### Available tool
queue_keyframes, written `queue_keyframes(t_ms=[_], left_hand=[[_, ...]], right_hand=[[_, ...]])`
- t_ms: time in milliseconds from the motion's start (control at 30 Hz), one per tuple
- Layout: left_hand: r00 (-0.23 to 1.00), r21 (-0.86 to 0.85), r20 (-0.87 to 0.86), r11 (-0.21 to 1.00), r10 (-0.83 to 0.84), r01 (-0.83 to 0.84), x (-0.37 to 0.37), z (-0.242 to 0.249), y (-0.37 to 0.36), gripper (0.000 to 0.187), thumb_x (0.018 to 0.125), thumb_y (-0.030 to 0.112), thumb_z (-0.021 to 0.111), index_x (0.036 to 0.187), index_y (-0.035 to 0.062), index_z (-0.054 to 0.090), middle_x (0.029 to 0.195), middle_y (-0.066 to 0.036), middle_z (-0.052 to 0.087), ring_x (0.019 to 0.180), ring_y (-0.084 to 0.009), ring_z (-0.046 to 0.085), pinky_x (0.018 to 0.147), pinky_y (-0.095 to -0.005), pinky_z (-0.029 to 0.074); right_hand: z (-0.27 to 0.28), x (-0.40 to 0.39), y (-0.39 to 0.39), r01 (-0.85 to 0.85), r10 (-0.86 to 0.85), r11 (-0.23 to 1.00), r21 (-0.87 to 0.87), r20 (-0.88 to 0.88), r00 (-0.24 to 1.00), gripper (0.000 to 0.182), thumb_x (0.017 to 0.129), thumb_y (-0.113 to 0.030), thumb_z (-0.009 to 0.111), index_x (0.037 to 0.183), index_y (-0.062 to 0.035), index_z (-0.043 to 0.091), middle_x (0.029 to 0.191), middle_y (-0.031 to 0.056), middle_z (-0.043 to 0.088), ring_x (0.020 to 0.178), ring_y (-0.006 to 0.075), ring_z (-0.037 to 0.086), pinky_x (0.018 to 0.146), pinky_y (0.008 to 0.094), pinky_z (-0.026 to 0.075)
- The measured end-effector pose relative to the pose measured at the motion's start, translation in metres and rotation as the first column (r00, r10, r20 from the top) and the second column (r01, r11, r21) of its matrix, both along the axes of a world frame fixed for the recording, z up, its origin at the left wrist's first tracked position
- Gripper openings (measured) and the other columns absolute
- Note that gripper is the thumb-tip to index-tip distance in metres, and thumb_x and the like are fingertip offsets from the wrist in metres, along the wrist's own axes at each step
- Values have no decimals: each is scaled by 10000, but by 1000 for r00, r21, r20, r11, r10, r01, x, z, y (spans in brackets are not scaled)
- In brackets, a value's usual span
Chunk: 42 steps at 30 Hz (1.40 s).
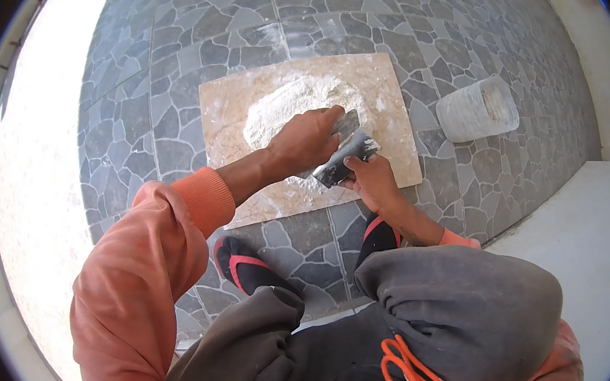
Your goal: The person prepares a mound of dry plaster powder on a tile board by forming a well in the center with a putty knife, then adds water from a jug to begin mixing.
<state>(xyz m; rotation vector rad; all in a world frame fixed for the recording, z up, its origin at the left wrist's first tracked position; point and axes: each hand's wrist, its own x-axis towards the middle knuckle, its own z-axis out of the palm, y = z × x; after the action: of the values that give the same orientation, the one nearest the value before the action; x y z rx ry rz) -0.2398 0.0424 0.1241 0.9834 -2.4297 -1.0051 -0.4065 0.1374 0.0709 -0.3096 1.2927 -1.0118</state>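
A heap of white powder (pixel 279 112) lies on a square beige tile board (pixel 236 197). Over the heap, my left hand (pixel 306 142) is closed around a grey flat scraper (pixel 347 124), with part of the tool hidden under the fingers. My right hand (pixel 373 181) pinches a dark putty knife (pixel 346 160) from below, its thumb on top of the blade. White residue sticks to that blade's upper right end. The two tools are close together and overlap in this view.
A translucent, white-smeared plastic tub (pixel 470 112) lies tipped on the stone-patterned floor tiles (pixel 287 1), right of the board. My feet in dark socks and red-strapped sandals (pixel 242 263) stand at the board's near edge. A pale wall (pixel 569 40) runs along the right.
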Motion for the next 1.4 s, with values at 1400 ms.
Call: queue_keyframes(t_ms=[1400], left_hand=[[978, -143, 107, 976, 178, -162, 66, 36, -54, 325, 865, 128, 632, 1124, -51, 552, 880, -286, 664, 764, -399, 671, 714, -455, 517]], right_hand=[[-16, 47, 43, 141, -198, 976, 168, 394, 897, 309, 876, 43, 552, 1165, 112, 465, 1177, 233, 565, 1100, 365, 580, 1035, 549, 454]])
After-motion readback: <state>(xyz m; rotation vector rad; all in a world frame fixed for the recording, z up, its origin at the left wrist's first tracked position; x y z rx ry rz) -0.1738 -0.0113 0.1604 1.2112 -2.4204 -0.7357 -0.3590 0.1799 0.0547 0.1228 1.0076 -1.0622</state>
